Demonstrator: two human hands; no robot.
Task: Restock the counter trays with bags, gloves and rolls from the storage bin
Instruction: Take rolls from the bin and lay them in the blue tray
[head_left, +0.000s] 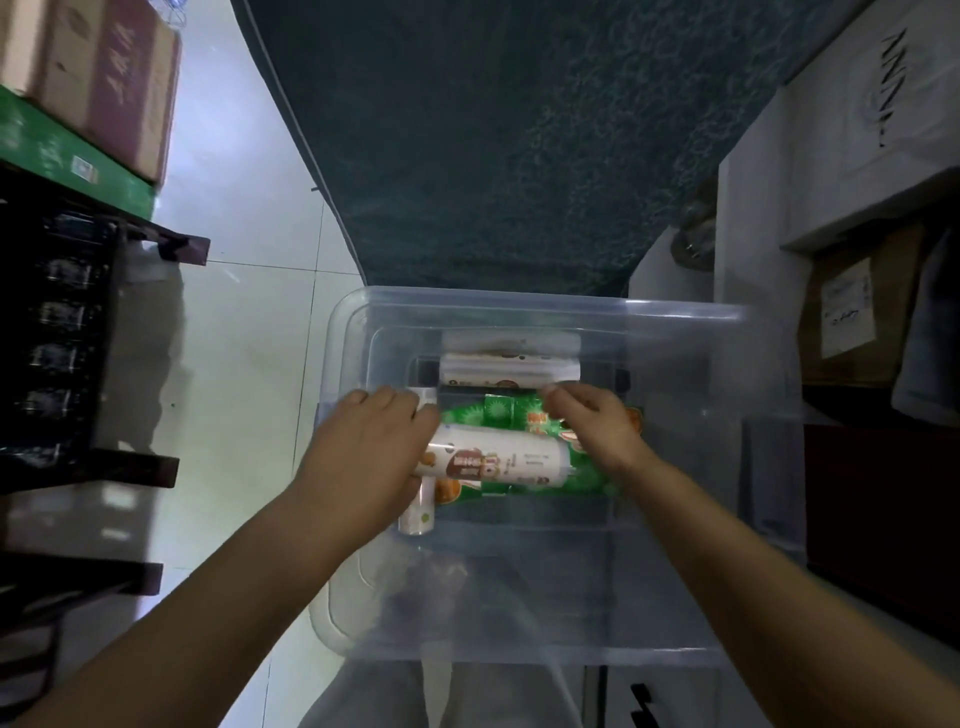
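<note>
Pale tiled floor (249, 322), clear storage bin (675, 306) sitting on it, both arms reaching inside. Left grip (363, 447) curled round the left end of a white roll (514, 460) with a brown label, roll lying sideways. Right grip (597, 421) has fingers curled onto the green packs (509, 410), at their far right edge; exact pinch hard to see. Green packs lie under and behind the held roll, between the two grips. Small roll (418, 512) pokes out beneath the left grip, pointing toward the person. Second white roll (509, 370) just beyond both grips, at the bin's far wall. Dark patterned cloth (493, 130) past the bin. Cardboard boxes (104, 78) far left, white box (857, 130) far right.
</note>
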